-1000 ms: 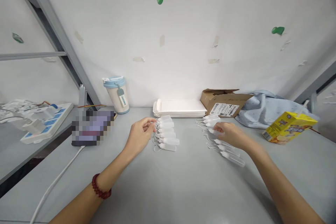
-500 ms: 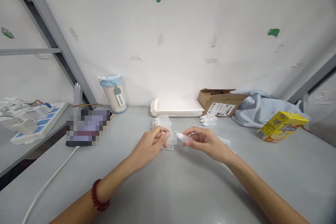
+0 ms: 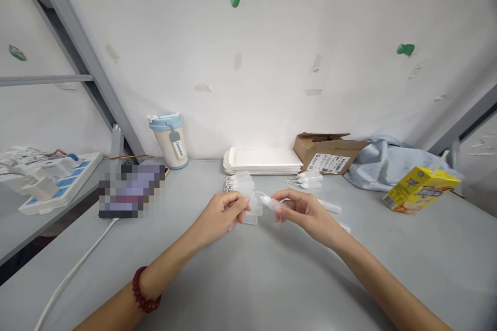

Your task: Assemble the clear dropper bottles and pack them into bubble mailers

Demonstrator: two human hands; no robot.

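Note:
My right hand pinches a small translucent squeeze bottle by its body. The bottle lies nearly level, its white neck pointing left, with a thin tip and a curved white strap at its end. Just left of that tip, my left hand is closed, thumb against fingers; whatever it may hold is hidden. Beyond and under the left fingers, several like bottles lie in a row, partly covered by the hand. A smaller group of bottles rests farther back on the right, and another bottle lies behind my right wrist.
A stack of white trays and an open cardboard box stand by the wall. To the right are a blue cloth and a yellow drink carton. Leftward are a tumbler, a phone and a power strip.
My right hand has drawn the bottle slightly to the right, widening the gap from my left fingers. The left hand stays closed in nearly the same place. The view has shifted a little.

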